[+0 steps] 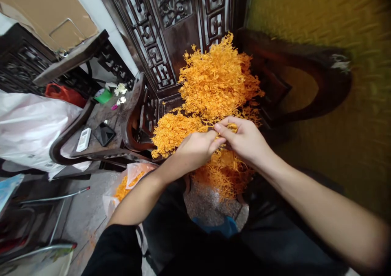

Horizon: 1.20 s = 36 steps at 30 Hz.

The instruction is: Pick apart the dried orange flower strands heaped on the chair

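My left hand and my right hand meet over a heap of bright orange, spiky sprigs that look like artificial flower parts. The fingers of both are closed on a thin orange sprig, its ends showing around the right fingertips. Behind them rises a tall pile of orange sprigs, resting on a dark carved wooden chair. A lower pile of sprigs lies just left of my left hand. More sprigs hang below both hands, toward my lap. The left fingertips are partly hidden.
The chair's carved back stands behind the pile, its curved armrest at right. On a side table to the left are a white device, a black object and a green roll. A plastic bag with orange pieces sits on the floor.
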Each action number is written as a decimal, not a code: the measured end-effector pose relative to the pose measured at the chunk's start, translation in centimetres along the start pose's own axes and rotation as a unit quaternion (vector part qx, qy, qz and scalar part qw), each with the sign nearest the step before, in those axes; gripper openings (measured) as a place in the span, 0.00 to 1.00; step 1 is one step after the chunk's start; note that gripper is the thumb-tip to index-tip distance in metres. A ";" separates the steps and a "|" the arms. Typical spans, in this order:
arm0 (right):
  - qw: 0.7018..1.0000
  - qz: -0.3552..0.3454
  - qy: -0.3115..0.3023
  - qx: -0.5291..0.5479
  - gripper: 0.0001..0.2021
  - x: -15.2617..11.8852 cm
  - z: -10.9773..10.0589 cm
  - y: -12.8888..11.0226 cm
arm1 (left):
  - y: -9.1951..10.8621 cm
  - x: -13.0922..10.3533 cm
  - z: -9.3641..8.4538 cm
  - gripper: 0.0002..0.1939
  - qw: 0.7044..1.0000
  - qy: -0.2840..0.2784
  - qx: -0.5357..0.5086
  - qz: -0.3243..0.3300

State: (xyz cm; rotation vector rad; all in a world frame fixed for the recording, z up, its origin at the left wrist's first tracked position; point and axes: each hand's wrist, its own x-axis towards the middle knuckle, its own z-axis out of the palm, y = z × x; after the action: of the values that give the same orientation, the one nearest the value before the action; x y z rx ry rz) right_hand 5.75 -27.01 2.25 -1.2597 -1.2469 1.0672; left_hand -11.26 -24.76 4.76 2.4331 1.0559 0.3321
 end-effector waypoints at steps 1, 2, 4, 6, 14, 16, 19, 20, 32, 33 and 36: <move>1.000 0.006 -0.007 -0.007 0.18 -0.2 0.1 -0.2 | 0.1 0.0 -0.2 0.21 1.000 -0.011 0.011 0.017; 1.000 0.009 -0.009 -0.011 0.17 -0.3 0.1 -0.5 | 0.3 0.0 -0.5 0.22 0.999 -0.012 0.009 0.032; 1.000 0.008 -0.002 -0.010 0.17 -0.3 0.0 -1.0 | 0.9 -0.3 -1.1 0.23 0.998 0.007 -0.021 0.051; 0.999 0.004 0.038 0.010 0.15 0.4 -1.0 -1.4 | 1.6 -1.0 -1.6 0.24 0.995 0.033 -0.071 0.061; 0.965 0.006 0.143 0.221 0.15 3.6 -5.9 -1.0 | -0.7 -1.2 -1.3 0.22 0.888 0.084 -0.446 -0.074; 0.979 0.037 0.079 0.185 0.13 2.8 -4.2 -0.9 | -1.8 -0.1 -1.4 0.16 0.834 0.118 -0.525 -0.121; 0.977 0.107 0.024 0.185 0.22 1.9 -1.4 -0.8 | -2.4 0.8 -2.1 0.15 0.779 0.145 -0.585 -0.174; 0.971 0.132 0.012 0.201 0.25 1.7 -0.8 -0.7 | -2.3 0.8 -2.4 0.18 0.766 0.139 -0.600 -0.184; 0.976 0.036 -0.158 0.148 0.22 0.7 1.3 0.1 | -0.9 0.3 -1.3 0.17 0.949 0.208 -0.233 -0.030; 0.977 0.026 -0.165 0.135 0.20 0.7 1.4 0.1 | -1.1 0.5 -1.0 0.18 0.962 0.211 -0.171 0.014; 0.975 0.012 -0.187 0.117 0.14 0.6 1.5 0.0 | -1.9 0.8 -0.6 0.12 0.974 0.194 -0.044 0.112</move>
State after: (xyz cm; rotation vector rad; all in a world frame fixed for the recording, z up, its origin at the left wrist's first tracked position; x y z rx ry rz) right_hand 4.28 -26.27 2.20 -0.9206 -1.3376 1.4719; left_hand -12.17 -22.85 4.32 2.4663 0.8907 0.9413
